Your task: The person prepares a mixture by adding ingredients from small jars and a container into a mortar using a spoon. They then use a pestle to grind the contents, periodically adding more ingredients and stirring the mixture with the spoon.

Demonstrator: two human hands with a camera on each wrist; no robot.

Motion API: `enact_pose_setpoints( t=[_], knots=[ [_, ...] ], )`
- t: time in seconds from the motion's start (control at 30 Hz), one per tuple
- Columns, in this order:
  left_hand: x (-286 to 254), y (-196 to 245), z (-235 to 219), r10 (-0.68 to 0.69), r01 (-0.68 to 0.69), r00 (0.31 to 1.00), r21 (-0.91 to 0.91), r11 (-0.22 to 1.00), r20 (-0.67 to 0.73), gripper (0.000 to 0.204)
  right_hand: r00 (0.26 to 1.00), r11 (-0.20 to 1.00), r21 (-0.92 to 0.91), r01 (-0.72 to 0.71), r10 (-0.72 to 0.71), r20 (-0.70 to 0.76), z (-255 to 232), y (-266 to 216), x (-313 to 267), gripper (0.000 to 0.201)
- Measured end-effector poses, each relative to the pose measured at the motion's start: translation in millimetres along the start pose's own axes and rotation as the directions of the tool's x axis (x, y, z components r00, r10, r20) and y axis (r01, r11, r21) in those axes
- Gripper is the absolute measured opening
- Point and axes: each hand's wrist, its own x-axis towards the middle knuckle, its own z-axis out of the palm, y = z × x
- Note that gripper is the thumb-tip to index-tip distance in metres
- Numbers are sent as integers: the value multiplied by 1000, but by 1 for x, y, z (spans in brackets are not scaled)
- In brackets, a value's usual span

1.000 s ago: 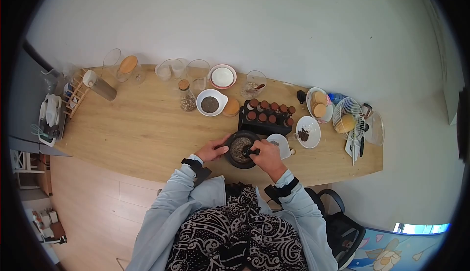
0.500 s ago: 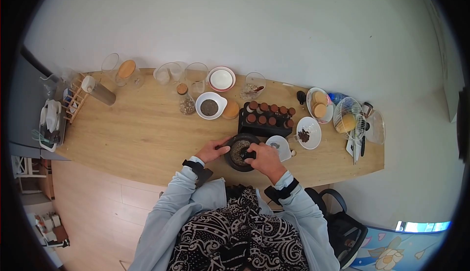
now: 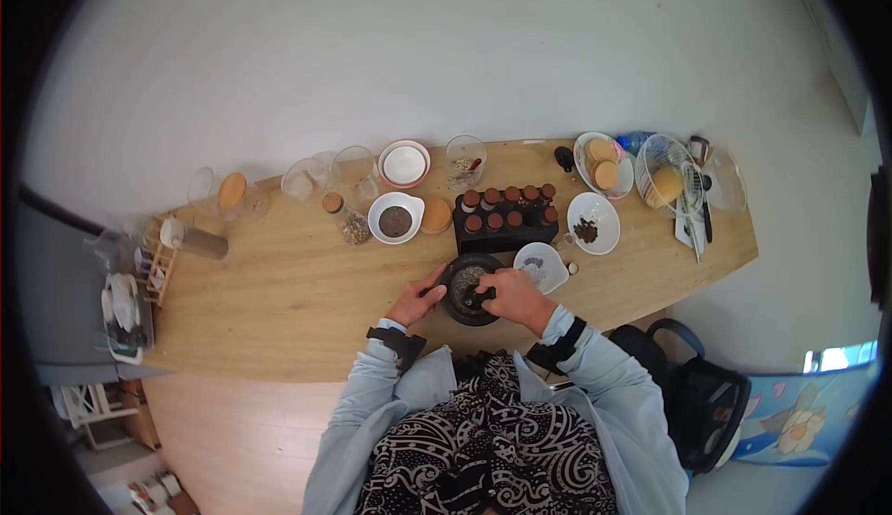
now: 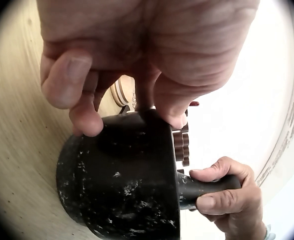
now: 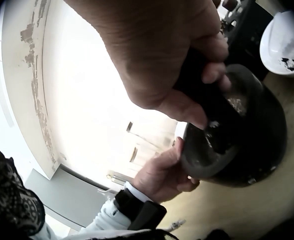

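Observation:
A black stone mortar [image 4: 132,185] stands on the wooden table, holding coarse grey-brown ground material [image 3: 467,278]. At its left side my left hand [image 3: 417,299] grips it, thumb at the rim and fingers against the outer wall. My right hand [image 3: 518,297] is wrapped round the black pestle [image 4: 188,189], whose lower end is inside the mortar. In the right wrist view the pestle leans in the bowl of the mortar. Right behind the mortar stands a black rack [image 3: 483,239] of jars with brown caps [image 3: 493,221].
A spouted white bowl [image 3: 555,278] sits close on the right, and another white bowl [image 3: 604,217] with dark pieces lies beyond. Behind on the left are a white bowl of dark powder [image 3: 395,221], a wooden lid [image 3: 436,216] and a corked jar [image 3: 354,229]. A knife [image 3: 692,236] lies far right.
The head view has turned, shifting the table in the picture. My right hand has moved the pestle about within the mortar, while the left keeps its hold on the mortar's side.

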Motion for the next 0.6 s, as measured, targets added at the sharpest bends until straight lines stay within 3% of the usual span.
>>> enact_pose_setpoints(
  t=[0.07,0.2,0.27,0.3,0.37,0.4,0.47,0.6],
  knots=[
    [0,0,-1,-34,33,999,-31,999,-9,55,1000,996,-85,-26,25,-10,-7,-3,2,24],
    [0,0,-1,-64,64,998,-35,997,-1,54,980,998,-24,-54,48,-191,4,-4,6,20],
    [0,1,0,-66,66,998,-29,997,2,54,998,999,52,6,-3,-56,4,-5,5,20],
    [-1,2,-1,-62,62,998,-34,998,-5,54,998,998,57,2,2,-63,2,-4,5,20],
    [-1,2,-2,-76,76,997,-32,997,3,54,997,997,-52,-53,56,51,-10,-5,5,20],
    [-1,2,-2,-87,88,996,-38,995,7,54,997,997,-51,-59,61,41,-9,-5,4,20],
    [-2,6,-2,-89,89,996,-36,995,15,54,989,995,-78,-55,44,-139,-3,-5,2,21],
    [-1,4,-2,-101,103,995,-74,992,25,54,987,999,23,-33,36,-158,13,-5,-1,20]
  ],
)
